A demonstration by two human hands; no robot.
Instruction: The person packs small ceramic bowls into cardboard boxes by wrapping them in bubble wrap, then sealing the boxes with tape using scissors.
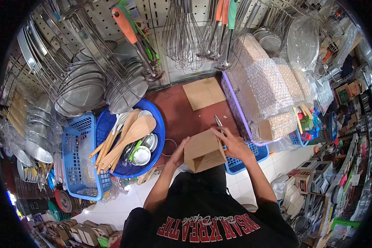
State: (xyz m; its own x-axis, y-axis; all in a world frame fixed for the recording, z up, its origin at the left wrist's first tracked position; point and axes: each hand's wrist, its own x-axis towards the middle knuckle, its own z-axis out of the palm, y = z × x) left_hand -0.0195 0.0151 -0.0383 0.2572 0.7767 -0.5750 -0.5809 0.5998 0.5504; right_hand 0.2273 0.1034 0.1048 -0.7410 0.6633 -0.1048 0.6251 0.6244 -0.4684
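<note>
A brown cardboard box (204, 149), its open end facing my body, is held between my two hands. My left hand (180, 152) presses on its left side. On the right side, my right hand (231, 144) supports the box and also grips scissors (219, 121), whose blades point away from me. Behind the box, a flat piece of cardboard (204, 94) lies on the reddish-brown table (169, 99). A ring-shaped item (169, 147) is near my left hand at the table's front edge.
Left of the table is a blue round basket (161, 120) with wooden spoons and bowls, beside a light blue basket (70, 165). Bubble-wrapped packages (268, 87) fill a purple-edged basket (235, 107) at right. Whisks (184, 41) and strainers (80, 93) hang ahead.
</note>
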